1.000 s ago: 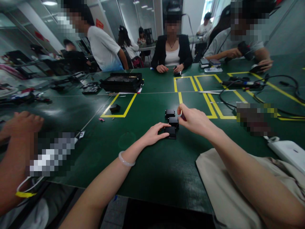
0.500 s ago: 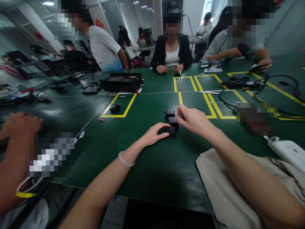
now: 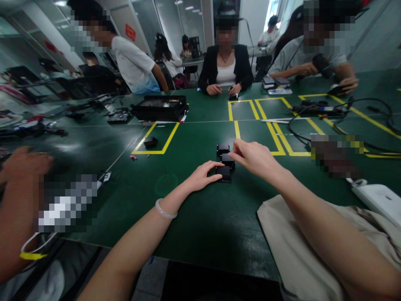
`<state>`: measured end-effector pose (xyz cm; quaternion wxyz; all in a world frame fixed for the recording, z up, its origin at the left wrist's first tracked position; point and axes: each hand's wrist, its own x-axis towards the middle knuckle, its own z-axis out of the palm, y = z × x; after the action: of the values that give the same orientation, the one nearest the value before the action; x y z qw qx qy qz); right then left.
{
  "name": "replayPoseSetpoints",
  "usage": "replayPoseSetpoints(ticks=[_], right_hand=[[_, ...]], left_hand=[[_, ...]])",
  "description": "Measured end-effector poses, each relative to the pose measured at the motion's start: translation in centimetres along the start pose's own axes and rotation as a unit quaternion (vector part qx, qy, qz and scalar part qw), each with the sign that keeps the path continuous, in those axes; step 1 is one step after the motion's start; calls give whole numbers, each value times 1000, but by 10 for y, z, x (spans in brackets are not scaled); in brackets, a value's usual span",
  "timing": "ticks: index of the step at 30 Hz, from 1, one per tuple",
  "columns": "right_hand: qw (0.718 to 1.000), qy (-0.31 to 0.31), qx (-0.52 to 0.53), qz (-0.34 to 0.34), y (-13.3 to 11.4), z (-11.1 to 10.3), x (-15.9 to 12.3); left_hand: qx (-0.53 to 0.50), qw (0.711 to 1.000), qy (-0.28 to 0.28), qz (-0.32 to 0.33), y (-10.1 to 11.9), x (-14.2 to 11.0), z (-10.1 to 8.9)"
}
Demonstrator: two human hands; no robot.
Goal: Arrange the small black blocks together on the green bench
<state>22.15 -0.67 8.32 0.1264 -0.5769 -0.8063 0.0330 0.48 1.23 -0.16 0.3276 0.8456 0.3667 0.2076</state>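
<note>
Three small black boxes stand close together in a short row on the green table: a near box (image 3: 224, 172), a middle box (image 3: 227, 159) and a far box (image 3: 223, 148). My left hand (image 3: 202, 176), with a pale bangle at its wrist, has thumb and fingers around the near box from the left. My right hand (image 3: 253, 155) is at the right of the middle box. Its fingers are curled in, and the thumb points at that box's top edge. Whatever lies between the right fingers is hidden.
Beige cloth (image 3: 288, 234) lies at the right near a white device (image 3: 380, 200). A black tray (image 3: 159, 108), another small black part (image 3: 151, 142) and cables (image 3: 328, 110) are farther off. Another person's arm (image 3: 23, 196) rests at the left; several people sit around.
My right hand has shifted very slightly, its thumb now a little more to the left over the middle box. My left hand and the boxes stay where they were.
</note>
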Motion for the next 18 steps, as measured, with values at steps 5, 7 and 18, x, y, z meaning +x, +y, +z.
replayPoseSetpoints(ticks=[5, 7, 18], right_hand=[[1000, -1, 18, -8, 4, 3, 2], [999, -7, 37, -8, 6, 3, 3], [999, 0, 43, -7, 8, 3, 3]], left_hand=[[3, 1000, 0, 5, -2, 0, 1], [4, 1000, 2, 7, -2, 0, 1], [-1, 1000, 3, 10, -2, 0, 1]])
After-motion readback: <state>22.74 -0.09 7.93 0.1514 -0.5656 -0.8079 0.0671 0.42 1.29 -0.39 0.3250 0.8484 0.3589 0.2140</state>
